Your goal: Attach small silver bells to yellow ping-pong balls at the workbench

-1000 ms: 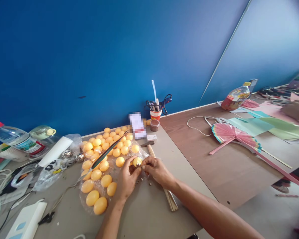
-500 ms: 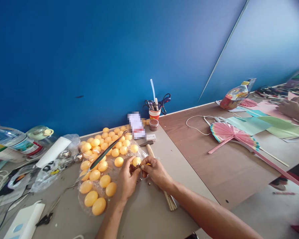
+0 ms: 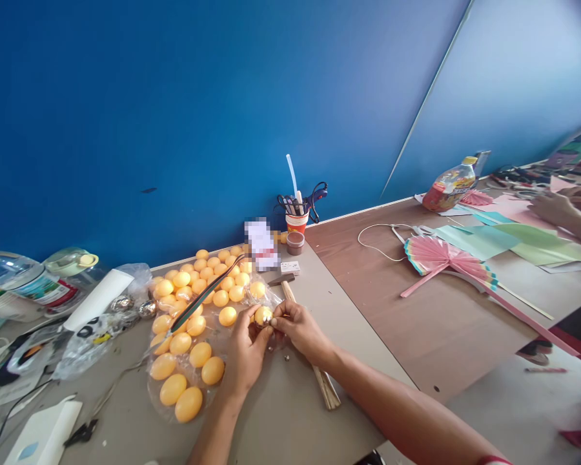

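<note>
Near the middle of the table, my left hand (image 3: 250, 345) is closed round an orange ping-pong ball (image 3: 262, 315), whose lower side carries dark, shiny bits. My right hand (image 3: 297, 328) meets it from the right, thumb and forefinger pinched at the ball's surface; whatever lies between those fingertips is too small to make out. A few tiny shiny bits (image 3: 286, 358) are on the table just below my hands. Left of them, many more orange balls (image 3: 188, 404) lie on clear plastic, with dark tweezers (image 3: 206, 294) resting across them. A hammer (image 3: 325, 386) lies partly under my right forearm.
Behind stand a paper cup of tools (image 3: 297, 223), a small tub (image 3: 295, 243) and a little white box (image 3: 290, 267). Bottles (image 3: 39, 281), plastic bags and cables crowd the left. To the right are a pink paper fan (image 3: 448, 253), coloured sheets and another person's hands (image 3: 561, 205).
The view has shifted slightly, so most things sit a little further left. My hands stay at the ball, which seems turned a little, showing more shiny bits by my right fingertips.
</note>
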`<state>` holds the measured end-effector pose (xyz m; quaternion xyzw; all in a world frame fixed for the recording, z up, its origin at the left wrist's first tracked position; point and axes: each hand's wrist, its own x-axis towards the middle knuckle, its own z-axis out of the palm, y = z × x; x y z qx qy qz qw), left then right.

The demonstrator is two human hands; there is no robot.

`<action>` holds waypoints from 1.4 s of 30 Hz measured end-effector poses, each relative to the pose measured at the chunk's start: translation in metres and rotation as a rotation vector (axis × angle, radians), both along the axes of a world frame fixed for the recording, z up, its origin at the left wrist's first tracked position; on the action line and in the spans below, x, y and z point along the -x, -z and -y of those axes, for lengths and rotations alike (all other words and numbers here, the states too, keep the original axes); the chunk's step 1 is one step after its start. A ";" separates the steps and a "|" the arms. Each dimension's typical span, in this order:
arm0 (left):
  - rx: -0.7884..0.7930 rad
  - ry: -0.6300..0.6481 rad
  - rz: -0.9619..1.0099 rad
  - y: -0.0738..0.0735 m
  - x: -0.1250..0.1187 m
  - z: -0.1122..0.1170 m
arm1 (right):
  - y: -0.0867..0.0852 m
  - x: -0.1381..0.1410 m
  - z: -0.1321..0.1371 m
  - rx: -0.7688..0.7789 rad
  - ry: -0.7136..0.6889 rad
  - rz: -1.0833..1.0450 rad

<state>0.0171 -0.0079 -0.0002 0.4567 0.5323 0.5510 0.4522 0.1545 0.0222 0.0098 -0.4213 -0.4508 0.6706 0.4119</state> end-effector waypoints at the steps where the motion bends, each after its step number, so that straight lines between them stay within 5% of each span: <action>1: 0.021 0.024 0.006 -0.002 0.000 0.000 | -0.002 -0.002 -0.001 -0.020 -0.011 0.000; 4: 0.029 0.002 0.011 -0.011 0.004 -0.001 | -0.009 -0.009 -0.004 -0.137 -0.113 0.154; 10: 0.039 -0.019 0.011 -0.014 0.014 -0.003 | -0.021 -0.022 0.001 -0.378 -0.620 0.752; 15: 0.031 -0.022 0.002 -0.011 0.015 -0.004 | -0.025 -0.024 0.009 -0.677 -0.783 0.981; 26: 0.050 -0.048 0.026 -0.009 0.010 -0.005 | -0.024 -0.026 0.010 -0.787 -0.813 1.172; 42: 0.044 -0.040 0.001 -0.016 0.010 -0.003 | -0.016 -0.022 0.000 -0.748 -0.472 0.683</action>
